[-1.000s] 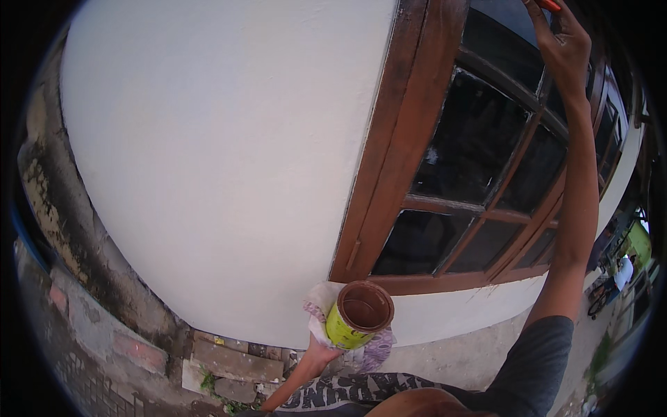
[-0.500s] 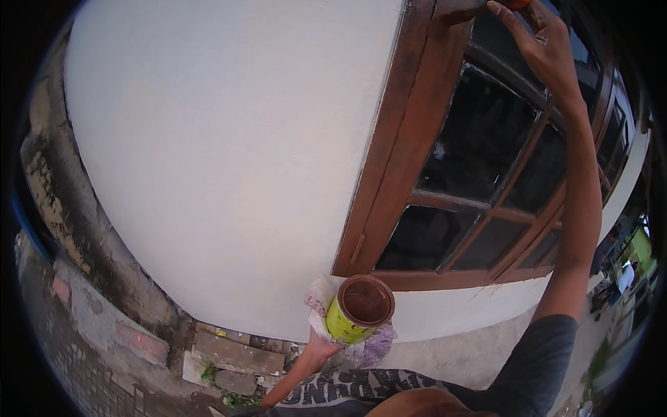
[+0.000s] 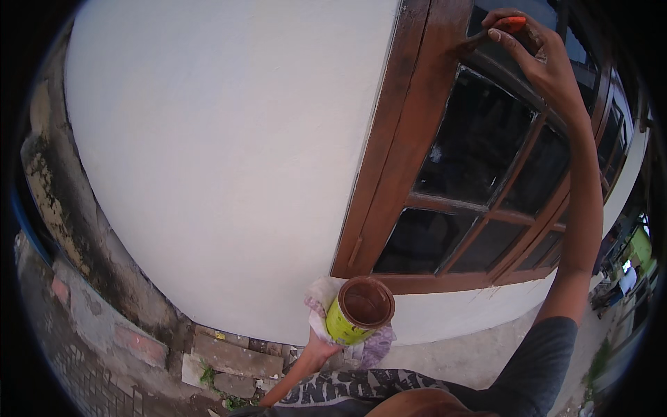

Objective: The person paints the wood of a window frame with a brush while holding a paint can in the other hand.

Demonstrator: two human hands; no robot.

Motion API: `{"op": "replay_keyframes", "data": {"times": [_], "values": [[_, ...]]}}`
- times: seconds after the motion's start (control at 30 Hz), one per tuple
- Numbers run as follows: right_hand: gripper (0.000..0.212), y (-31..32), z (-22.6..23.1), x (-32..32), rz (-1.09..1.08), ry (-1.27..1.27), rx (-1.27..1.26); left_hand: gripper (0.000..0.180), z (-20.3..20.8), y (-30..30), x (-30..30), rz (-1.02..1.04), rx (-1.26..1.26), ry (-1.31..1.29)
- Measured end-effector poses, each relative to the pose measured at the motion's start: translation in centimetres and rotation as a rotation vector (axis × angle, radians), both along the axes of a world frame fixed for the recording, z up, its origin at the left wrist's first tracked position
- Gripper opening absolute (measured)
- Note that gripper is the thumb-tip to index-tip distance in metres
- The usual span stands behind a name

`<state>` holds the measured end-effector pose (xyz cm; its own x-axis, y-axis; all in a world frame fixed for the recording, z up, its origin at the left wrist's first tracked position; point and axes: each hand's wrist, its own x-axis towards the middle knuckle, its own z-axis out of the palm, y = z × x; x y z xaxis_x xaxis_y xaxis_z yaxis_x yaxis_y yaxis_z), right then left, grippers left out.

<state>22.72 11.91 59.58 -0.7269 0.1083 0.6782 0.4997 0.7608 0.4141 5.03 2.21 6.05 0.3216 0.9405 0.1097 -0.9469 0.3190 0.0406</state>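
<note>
While the left hand [image 3: 321, 349] is clasping a lime-green paint can [image 3: 351, 326] and cloth [image 3: 377, 349] below the brown window frame [image 3: 389, 191], the right hand [image 3: 543, 55] is pinching an orange-handled paintbrush [image 3: 513, 25] by its stile; brushing seems underway, the next stroke probably calling for care beside the glass [image 3: 479, 135].

2 hands: 1 left hand [image 3: 322, 348], 1 right hand [image 3: 545, 61]. 1 can [image 3: 342, 324], 1 brush [image 3: 513, 25], 1 crumpled wrap [image 3: 377, 349]. At least 4 window panes [image 3: 474, 139]; exact total unclear, some partly hidden.
</note>
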Motion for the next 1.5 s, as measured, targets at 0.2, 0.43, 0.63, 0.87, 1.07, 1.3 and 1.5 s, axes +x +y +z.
{"op": "replay_keyframes", "data": {"times": [0.2, 0.43, 0.63, 0.87, 1.07, 1.3, 1.5], "values": [[0.011, -2.7, 3.8, -0.5, 0.203, 0.3, 0.431, 0.053, 1.6, -0.6, 1.0, 0.097, 0.029, 0.179], [0.021, -1.0, -3.7, 0.5, 0.139, -0.048, -0.115, 0.05, 1.0, -0.6, -0.2, 0.119, 0.022, 0.216], [0.02, -0.8, 0.5, 1.5, 0.074, 0.057, 0.172, 0.049, -1.8, 0.4, 0.7, 0.174, 0.11, 0.397], [0.021, -1.9, -2.7, -0.2, 0.149, -0.047, 0.098, 0.05, 0.4, -0.6, 0.3, 0.242, 0.155, 0.527], [0.021, -1.1, -0.6, -0.6, 0.009, 0.017, 0.197, 0.05, 0.3, -0.2, 0.6, 0.15, 0.111, 0.391], [0.022, -2.0, -1.4, -1.0, 0.145, 0.031, -0.005, 0.05, 0.3, -0.2, 0.3, 0.138, 0.084, 0.35], [0.02, -0.4, -0.8, -2.4, 0.027, -0.039, 0.077, 0.05, 0.4, -0.5, 0.3, 0.138, 0.081, 0.345]]}}
